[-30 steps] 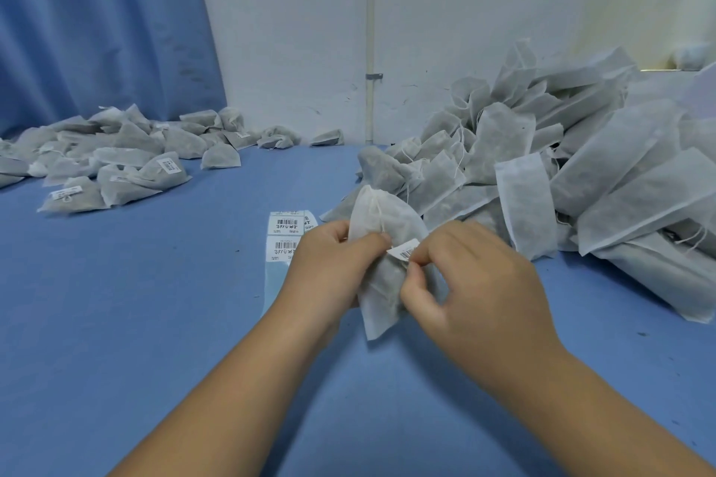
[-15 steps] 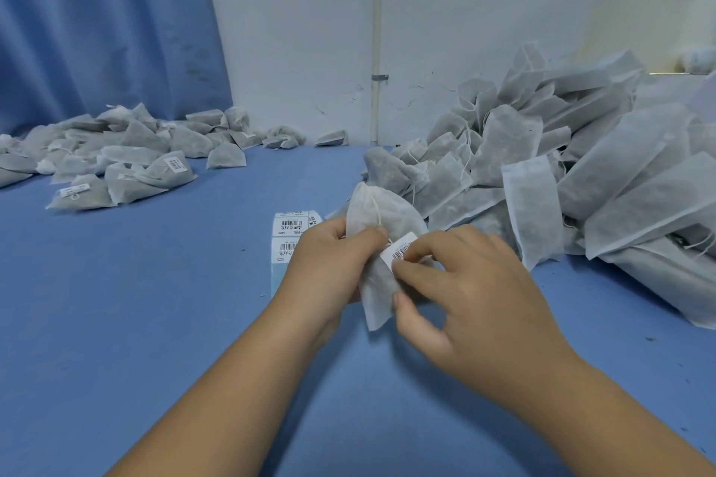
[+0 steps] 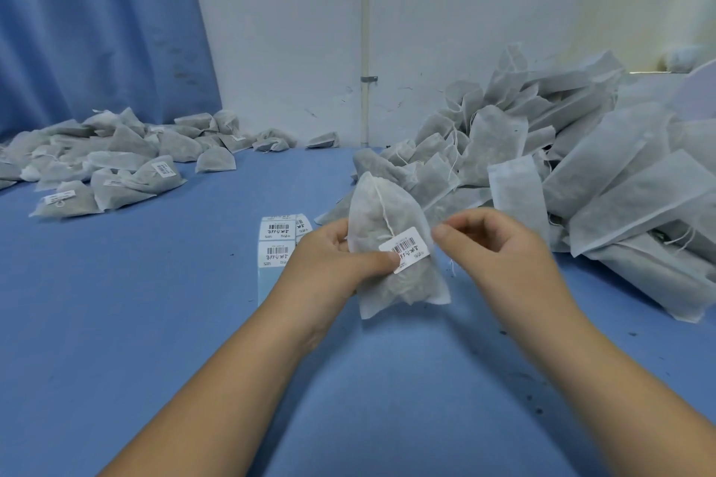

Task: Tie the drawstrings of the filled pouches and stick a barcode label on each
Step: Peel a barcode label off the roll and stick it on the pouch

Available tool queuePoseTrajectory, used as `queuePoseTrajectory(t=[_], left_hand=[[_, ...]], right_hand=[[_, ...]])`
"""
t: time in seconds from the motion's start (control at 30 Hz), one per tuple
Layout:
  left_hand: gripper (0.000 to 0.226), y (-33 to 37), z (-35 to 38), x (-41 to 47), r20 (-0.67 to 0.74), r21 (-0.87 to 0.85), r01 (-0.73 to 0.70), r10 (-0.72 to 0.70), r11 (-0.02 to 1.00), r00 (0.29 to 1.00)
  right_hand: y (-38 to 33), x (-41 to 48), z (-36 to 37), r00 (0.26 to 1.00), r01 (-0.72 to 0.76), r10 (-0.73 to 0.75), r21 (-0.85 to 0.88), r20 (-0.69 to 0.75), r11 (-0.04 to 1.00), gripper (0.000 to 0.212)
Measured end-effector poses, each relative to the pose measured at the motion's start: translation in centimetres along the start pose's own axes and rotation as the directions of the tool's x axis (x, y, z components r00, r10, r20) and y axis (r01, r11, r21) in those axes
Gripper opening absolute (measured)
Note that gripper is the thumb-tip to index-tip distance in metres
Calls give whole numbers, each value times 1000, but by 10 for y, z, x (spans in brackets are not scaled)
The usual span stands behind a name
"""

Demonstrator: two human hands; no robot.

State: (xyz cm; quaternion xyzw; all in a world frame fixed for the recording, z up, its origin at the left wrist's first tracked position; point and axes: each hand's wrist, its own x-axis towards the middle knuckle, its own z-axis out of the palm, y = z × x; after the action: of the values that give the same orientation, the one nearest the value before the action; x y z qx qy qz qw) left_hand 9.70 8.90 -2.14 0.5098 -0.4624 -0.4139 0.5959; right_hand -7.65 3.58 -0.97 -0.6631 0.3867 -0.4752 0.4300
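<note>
**Pouch sits upright between the hands, label on. Left side is where it goes next?**

The pouch [image 3: 407,283] is held up off the counter [image 3: 155,321], right in the middle of the view and between the two hands. Its long axis runs roughly upright. The gathered neck points up and away toward the wall, and the flat bottom edge hangs down toward the person. The drawstring [image 3: 381,205] runs down the front from the neck, so the tying looks done to me.

The left hand [image 3: 329,256] grips the pouch by its left side, fingers behind it, with the thumb pressed on the left end of the barcode label [image 3: 407,247]. The label lies across the pouch, tilted up a little to the right. The right hand [image 3: 492,244] is just beside the pouch's right edge with its fingers curled. I can't see anything in it, and I can't tell if the thumb tip touches the fabric.

So the left hand is the one that has it. The labelled pouches [image 3: 116,163] are piled far off to the left, and the unfinished heap [image 3: 581,174] is on the right, close to the right hand. The strip of labels [image 3: 277,240] lies on the counter just behind the left hand.

My guess is that the right end of the label wants one press. After that the pouch goes left, neck first or sideways, and the right hand is free to reach into the heap.
</note>
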Motion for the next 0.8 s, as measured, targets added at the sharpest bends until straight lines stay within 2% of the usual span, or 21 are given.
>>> queuePoseTrajectory(t=[0.07,0.1,0.17,0.27,0.57,0.67,0.8], left_hand=[[32,0,1,-1,14,15,-36,35,999,999],[31,0,2,-2,30,41,-56,54,998,998],[33,-1,6,-4,61,100,-87,81,991,995],[40,-2,11,-7,90,127,-87,76,988,993],[43,-5,9,-5,164,45,-30,22,999,986],[43,-5,7,-4,185,-22,16,-12,1000,983],[34,-8,13,-4,117,-77,59,-50,995,992]], right_hand=[[4,1,2,995,-69,68,11,72,998,43],[4,0,3,989,-96,92,31,119,995,44],[3,-3,7,977,-118,100,90,188,989,24],[5,-5,9,984,-125,103,151,144,981,10],[7,-7,14,985,-166,150,211,90,963,26],[8,-7,14,987,-156,146,171,72,973,31],[10,-5,7,975,-166,145,121,167,979,27]])
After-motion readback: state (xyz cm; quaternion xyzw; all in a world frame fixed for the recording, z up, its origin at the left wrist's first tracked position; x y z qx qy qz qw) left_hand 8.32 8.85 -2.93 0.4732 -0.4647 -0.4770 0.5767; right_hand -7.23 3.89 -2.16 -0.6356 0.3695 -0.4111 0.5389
